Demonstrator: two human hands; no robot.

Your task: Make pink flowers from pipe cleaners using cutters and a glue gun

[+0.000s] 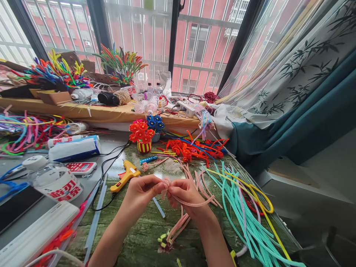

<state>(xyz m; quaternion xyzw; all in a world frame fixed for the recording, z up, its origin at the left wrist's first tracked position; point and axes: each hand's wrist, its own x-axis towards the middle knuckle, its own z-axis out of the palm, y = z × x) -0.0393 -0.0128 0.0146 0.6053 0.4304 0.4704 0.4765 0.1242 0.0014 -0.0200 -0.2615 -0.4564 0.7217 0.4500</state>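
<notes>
Both hands meet over the middle of the green table, pinching one pink pipe cleaner (194, 204). Its near end is curled into a small bunched shape (166, 182) between the fingertips, while the loose tail runs right under my right hand (182, 191). From the other side, my left hand (148, 189) grips the bunched end with thumb and forefinger. Below the hands lies a bundle of pink stems with yellow-green bits (166, 240). A small pink curled piece (145, 167) rests beyond my left hand, and straight pink pipe cleaners (198, 183) lie behind my right.
A yellow glue gun (126, 176) with a black cord lies left of the hands. Turquoise pipe cleaners (239, 207) spread at right. Red pieces (186, 148) and a striped pot of red flowers (144, 146) stand behind. A plastic bottle (55, 180) and white power bank-like box (39, 233) are at left.
</notes>
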